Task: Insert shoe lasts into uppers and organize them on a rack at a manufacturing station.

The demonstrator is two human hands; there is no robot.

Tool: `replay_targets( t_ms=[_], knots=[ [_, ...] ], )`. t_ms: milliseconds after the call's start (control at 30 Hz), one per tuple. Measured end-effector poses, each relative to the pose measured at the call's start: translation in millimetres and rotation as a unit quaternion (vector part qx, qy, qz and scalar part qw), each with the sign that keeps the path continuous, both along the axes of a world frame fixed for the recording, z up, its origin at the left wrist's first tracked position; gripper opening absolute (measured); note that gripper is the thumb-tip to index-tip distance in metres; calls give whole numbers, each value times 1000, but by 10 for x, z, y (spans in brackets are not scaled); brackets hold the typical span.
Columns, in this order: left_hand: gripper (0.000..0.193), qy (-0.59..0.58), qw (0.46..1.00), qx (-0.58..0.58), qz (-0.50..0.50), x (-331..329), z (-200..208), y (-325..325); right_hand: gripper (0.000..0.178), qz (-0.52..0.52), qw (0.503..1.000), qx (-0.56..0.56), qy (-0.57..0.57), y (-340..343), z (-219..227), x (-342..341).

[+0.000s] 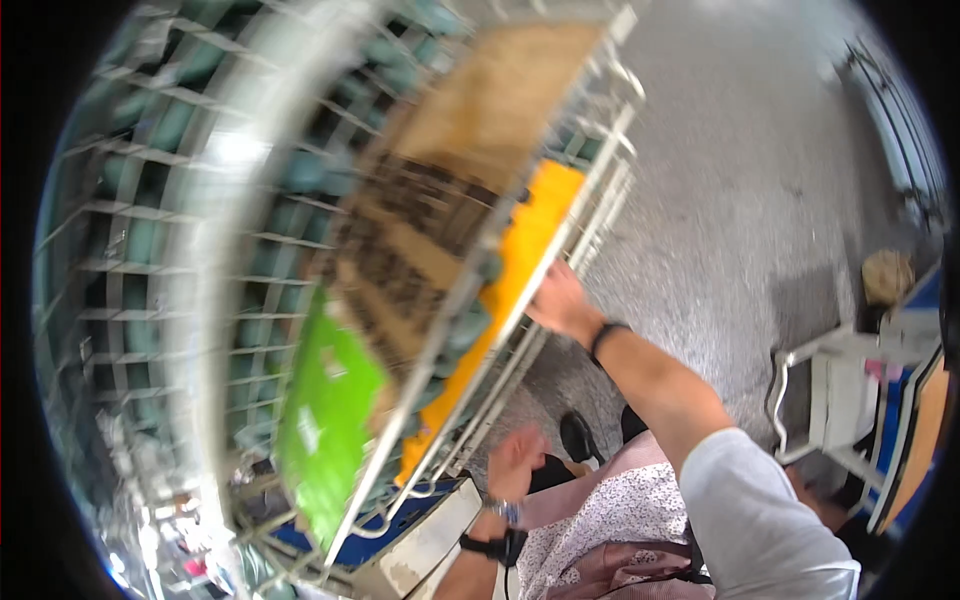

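Note:
My right hand (562, 303), with a dark band at the wrist, is at the edge of a white wire rack (520, 300). Its fingers curl at the rail, partly hidden there, beside a bright orange-yellow sheet (540, 215). My left hand (517, 462) hovers below the rack's near end, smeared by motion, with a watch and a black strap on that arm. Inside the rack are a brown cardboard piece (500, 95) with dark print and a green sheet (330, 405). Several grey-green items (465, 335) show between the wires.
On the left stands a tall wire cage (145, 240) holding many more grey-green items. A white-framed stand (820, 380) with blue and orange panels is at the right. Behind it lies a tan bundle (887, 277). Grey floor (720, 200) stretches between.

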State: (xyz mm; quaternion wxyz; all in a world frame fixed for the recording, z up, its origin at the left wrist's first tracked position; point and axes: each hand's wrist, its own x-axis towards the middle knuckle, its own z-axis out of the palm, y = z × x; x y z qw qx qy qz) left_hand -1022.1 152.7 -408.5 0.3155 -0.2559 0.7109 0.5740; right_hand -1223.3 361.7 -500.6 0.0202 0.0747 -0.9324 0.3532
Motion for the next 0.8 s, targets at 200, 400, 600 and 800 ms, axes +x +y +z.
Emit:
replay_targets(
  t_ms=[200, 400, 600, 800],
  knots=[
    [33, 68, 972, -67, 216, 1945, 2113, -459, 62, 223, 920, 141, -289, -24, 1055, 2352],
    [33, 101, 774, -213, 588, 3941, 3123, 262, 50, 455, 724, -80, -512, -544, 1954, 3179],
    [30, 30, 436, -231, 869, 5733, 3166, 1528, 50, 685, 558, 185, -431, -1709, 3105, 4087],
    [28, 56, -33, -96, 993, 6982, 2969, 2394, 44, 926, 249, 109, -263, -2630, 3892, 6988]
  ],
)
